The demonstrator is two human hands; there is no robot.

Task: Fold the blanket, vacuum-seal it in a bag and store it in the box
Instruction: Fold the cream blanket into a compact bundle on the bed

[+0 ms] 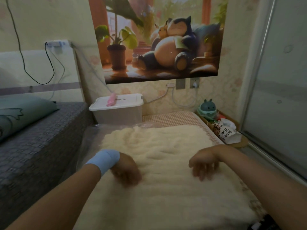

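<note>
Left hand and right hand rest loose-fingered on blanket, with lidded box standing beyond.

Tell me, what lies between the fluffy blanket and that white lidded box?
In the head view, only a strip of crinkled clear plastic, probably the vacuum bag, lies between the blanket and the box.

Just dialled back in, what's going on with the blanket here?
A person has both hands on the cream blanket, which lies spread out flat in front of them. The left hand is blurred, so its grip cannot be told; the right hand rests on it with fingers spread. A clear plastic bag shows along the blanket's left and far edges. The white box beyond has its lid on, with a pink object on top.
</note>
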